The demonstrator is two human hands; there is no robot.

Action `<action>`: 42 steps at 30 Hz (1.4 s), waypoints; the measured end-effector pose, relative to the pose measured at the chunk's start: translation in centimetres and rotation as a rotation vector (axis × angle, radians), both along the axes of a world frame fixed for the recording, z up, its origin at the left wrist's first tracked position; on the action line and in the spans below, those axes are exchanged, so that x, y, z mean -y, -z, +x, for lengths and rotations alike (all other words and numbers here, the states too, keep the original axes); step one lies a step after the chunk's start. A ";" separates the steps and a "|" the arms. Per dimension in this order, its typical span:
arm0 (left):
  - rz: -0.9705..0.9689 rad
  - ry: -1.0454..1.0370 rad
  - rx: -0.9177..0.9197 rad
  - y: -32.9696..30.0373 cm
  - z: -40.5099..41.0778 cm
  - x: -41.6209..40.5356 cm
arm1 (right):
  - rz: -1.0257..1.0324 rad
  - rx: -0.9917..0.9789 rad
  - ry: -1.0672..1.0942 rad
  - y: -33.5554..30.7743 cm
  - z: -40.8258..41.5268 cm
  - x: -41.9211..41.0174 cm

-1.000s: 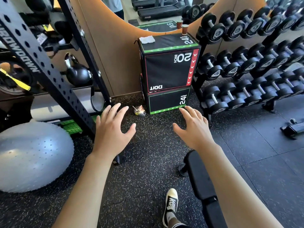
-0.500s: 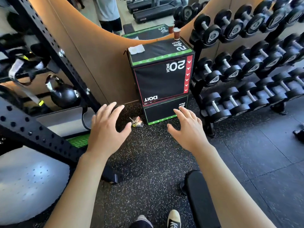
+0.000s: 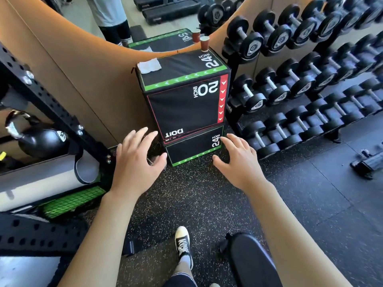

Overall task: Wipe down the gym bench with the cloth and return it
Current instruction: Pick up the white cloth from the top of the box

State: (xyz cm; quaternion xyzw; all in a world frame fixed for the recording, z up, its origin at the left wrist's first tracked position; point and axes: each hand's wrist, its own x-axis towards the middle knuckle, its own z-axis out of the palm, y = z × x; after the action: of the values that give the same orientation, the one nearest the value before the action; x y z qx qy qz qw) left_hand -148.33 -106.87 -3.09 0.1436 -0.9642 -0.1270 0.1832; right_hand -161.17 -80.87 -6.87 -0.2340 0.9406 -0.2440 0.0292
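Observation:
A white folded cloth [image 3: 149, 66] lies on the back left corner of the top of a black plyo box [image 3: 182, 108]. The padded end of the black gym bench [image 3: 252, 257] shows at the bottom right, under my right forearm. My left hand [image 3: 134, 164] and my right hand [image 3: 238, 162] are both stretched out in front of me, fingers spread and empty, in the air in front of the box's lower part. The cloth is well beyond both hands.
A brown paper cup [image 3: 204, 44] stands on the box's back right corner. A dumbbell rack [image 3: 300, 90] fills the right. A black steel rack upright [image 3: 51, 104], a kettlebell [image 3: 39, 141] and a rolled mat [image 3: 41, 179] are on the left. A mirror is behind.
I have stepped closer to the plyo box, so it and the cloth look larger and nearer. Both hands stay open and raised. The bench end has slid toward the bottom of the view.

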 end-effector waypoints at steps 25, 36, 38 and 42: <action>0.083 -0.055 -0.015 2.1 -32.7 24.1 | 0.052 -0.021 -0.055 -0.4 -34.9 24.1; 0.070 -0.222 0.032 2.1 -45.1 27.0 | 0.034 -0.003 -0.257 -0.4 -52.3 30.1; 0.081 -0.238 0.053 2.6 -46.0 27.5 | 0.036 0.010 -0.283 0.0 -53.6 31.5; 0.093 -0.274 0.063 3.3 -48.2 29.9 | 0.029 0.028 -0.326 1.0 -56.1 34.6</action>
State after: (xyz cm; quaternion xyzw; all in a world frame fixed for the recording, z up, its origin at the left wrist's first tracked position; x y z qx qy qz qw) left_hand -196.56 -136.72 -6.36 0.2864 -0.9338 -0.1408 0.1618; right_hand -217.32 -115.52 -7.87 -0.3799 0.8930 -0.2257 0.0851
